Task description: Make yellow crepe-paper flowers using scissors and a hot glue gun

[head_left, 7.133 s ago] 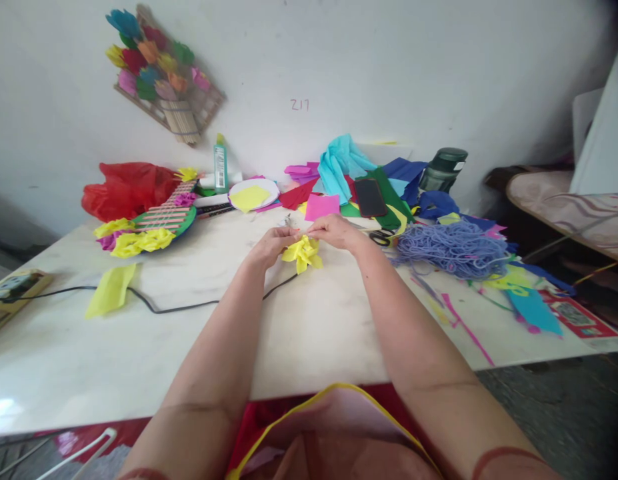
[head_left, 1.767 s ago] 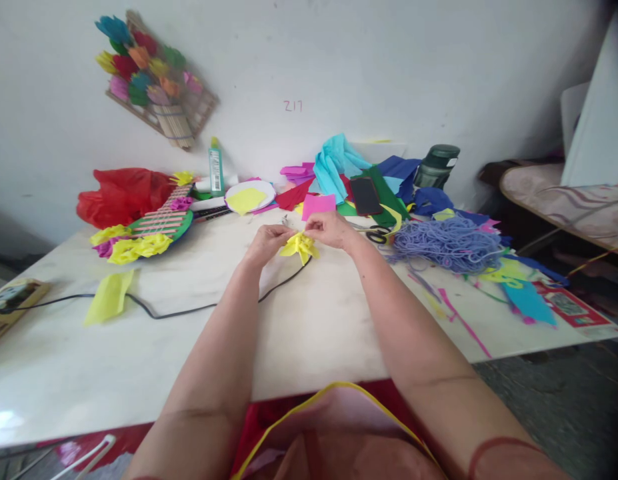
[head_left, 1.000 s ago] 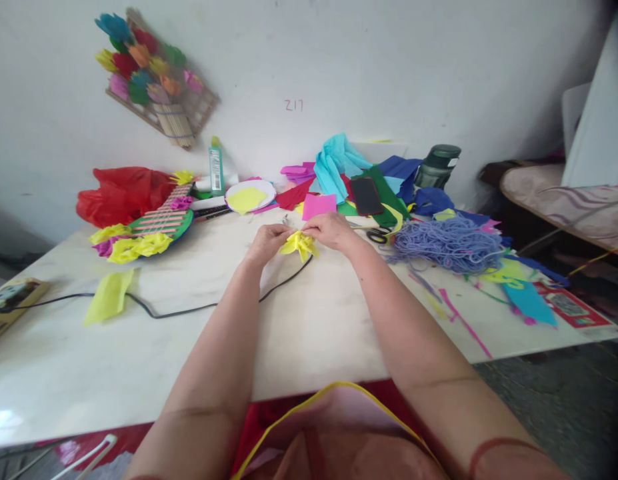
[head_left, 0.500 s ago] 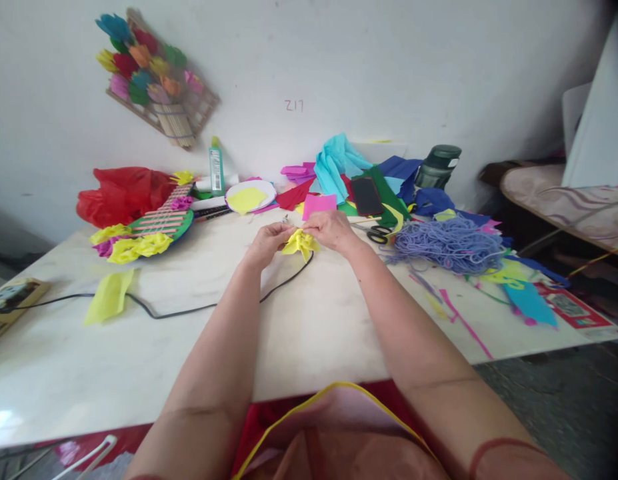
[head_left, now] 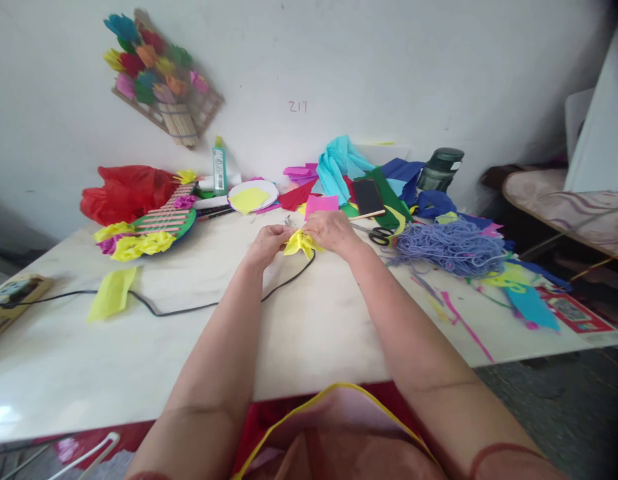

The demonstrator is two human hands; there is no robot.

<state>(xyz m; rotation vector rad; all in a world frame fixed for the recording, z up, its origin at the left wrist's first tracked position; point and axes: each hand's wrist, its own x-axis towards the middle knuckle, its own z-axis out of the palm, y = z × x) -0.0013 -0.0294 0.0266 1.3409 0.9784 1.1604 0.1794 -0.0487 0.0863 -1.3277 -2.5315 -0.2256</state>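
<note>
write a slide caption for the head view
Left hand and right hand hold a yellow paper flower at a pale table, bluish yarn heaped at right.

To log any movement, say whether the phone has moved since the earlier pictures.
No; the phone sits as before, below right of the wall number.

Left hand (head_left: 269, 245), right hand (head_left: 333, 232), yellow paper flower (head_left: 299, 245) between them
</note>
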